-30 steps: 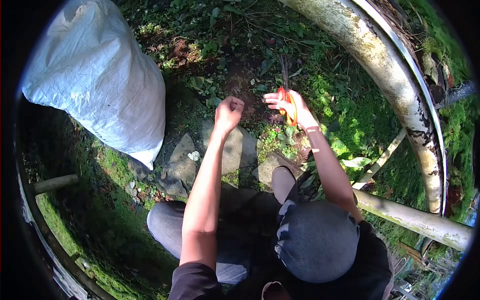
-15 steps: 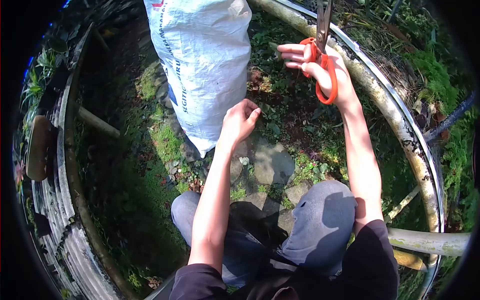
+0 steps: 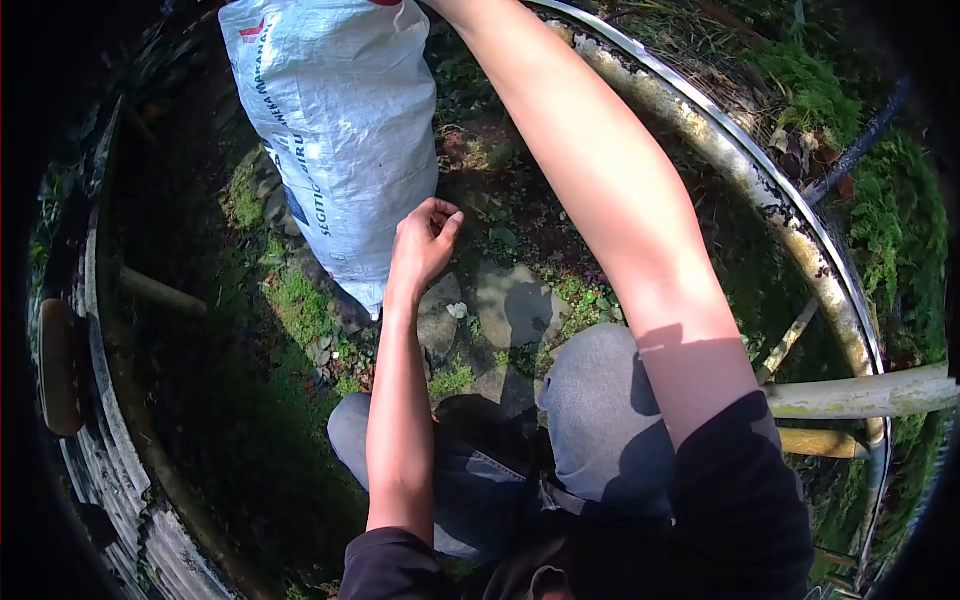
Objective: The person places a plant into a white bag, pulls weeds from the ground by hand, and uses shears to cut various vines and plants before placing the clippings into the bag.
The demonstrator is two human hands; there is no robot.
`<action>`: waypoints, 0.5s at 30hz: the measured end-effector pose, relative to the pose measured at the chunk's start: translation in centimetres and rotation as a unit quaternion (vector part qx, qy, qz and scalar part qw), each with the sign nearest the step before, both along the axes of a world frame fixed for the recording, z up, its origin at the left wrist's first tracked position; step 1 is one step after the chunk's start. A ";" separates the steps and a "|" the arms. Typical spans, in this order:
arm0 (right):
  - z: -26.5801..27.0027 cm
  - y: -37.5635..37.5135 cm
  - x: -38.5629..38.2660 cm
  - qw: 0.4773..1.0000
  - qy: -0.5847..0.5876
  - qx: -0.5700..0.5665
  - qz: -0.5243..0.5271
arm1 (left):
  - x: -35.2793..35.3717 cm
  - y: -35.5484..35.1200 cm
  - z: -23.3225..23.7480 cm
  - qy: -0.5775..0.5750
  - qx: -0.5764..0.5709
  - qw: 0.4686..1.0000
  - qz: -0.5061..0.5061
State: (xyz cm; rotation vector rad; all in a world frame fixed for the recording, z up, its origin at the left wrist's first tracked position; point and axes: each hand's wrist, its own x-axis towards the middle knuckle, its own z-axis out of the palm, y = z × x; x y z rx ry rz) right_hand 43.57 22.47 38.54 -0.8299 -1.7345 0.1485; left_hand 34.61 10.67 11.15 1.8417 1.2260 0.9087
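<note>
A white woven sack (image 3: 345, 130) with blue lettering stands at the upper left of centre, narrowing to a corner at its lower end. Close by its lower right side is my left hand (image 3: 426, 240), fingers curled and pinched together; whatever they may hold is too small to make out. My right forearm stretches up past the sack's right side, and the hand itself lies beyond the top edge of the view. A bit of red (image 3: 385, 2) shows at the top edge over the sack; the scissors cannot be made out.
A curved, weathered rim (image 3: 740, 145) arcs along the right, with a pale pole (image 3: 865, 394) meeting it. Corrugated sheeting (image 3: 185, 555) runs down the left. Flat stones (image 3: 515, 305) and moss (image 3: 300, 305) lie in front of my knees.
My right hand, which held the orange-handled scissors, has moved up and left out of view. The sack and my left hand appear further left as the view has shifted.
</note>
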 end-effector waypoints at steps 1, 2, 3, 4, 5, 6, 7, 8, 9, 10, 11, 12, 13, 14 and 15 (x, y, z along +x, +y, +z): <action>-0.5 -0.8 0.1 1.000 0.005 0.006 -0.011 | 0.4 0.1 -0.2 -0.018 0.001 1.000 0.002; -1.0 -1.7 0.3 1.000 0.011 0.015 -0.022 | 0.7 0.1 -0.3 -0.023 -0.008 1.000 0.000; -1.4 -2.8 0.4 0.999 0.018 0.024 -0.030 | 1.1 0.3 -0.3 -0.030 -0.016 0.999 0.000; -1.9 -4.0 0.7 0.998 0.033 0.040 -0.026 | 1.5 0.5 -0.7 -0.041 -0.015 0.999 -0.005; -2.7 -5.1 1.0 0.997 0.053 0.056 -0.019 | 1.9 0.4 -0.6 -0.034 -0.009 0.999 0.000; -3.3 -5.9 1.4 0.991 0.088 0.099 0.014 | 2.3 0.3 -0.6 -0.028 -0.008 1.000 -0.003; -3.7 -6.7 1.8 0.981 0.123 0.142 0.049 | 2.5 0.2 -0.7 -0.023 -0.006 1.000 -0.005; -3.9 -7.3 2.2 0.980 0.146 0.126 0.048 | 2.7 0.1 -0.9 -0.025 -0.004 1.000 -0.010; -3.8 -8.1 2.7 0.978 0.169 0.111 0.047 | 3.1 0.1 -1.3 -0.027 -0.002 1.000 -0.016; -4.0 -8.7 3.6 0.980 0.169 0.090 0.052 | 3.4 0.1 -1.7 -0.028 -0.001 0.999 -0.021; -4.2 -9.4 4.6 0.981 0.169 0.069 0.057 | 3.6 0.2 -2.2 -0.018 0.002 1.000 -0.024; -5.1 -10.1 5.8 0.986 0.145 0.043 0.070 | 3.7 0.3 -2.6 -0.019 -0.001 0.999 -0.029; -6.3 -10.7 6.9 0.989 0.119 0.016 0.086 | 3.8 0.3 -2.6 -0.022 -0.002 0.999 -0.031; -8.0 -11.5 7.5 0.984 0.161 -0.012 0.075 | 3.8 0.3 -2.7 -0.015 -0.013 0.999 -0.032; -9.7 -12.6 8.8 0.990 0.115 -0.081 0.023 | 3.9 0.2 -2.5 -0.019 -0.008 0.999 -0.031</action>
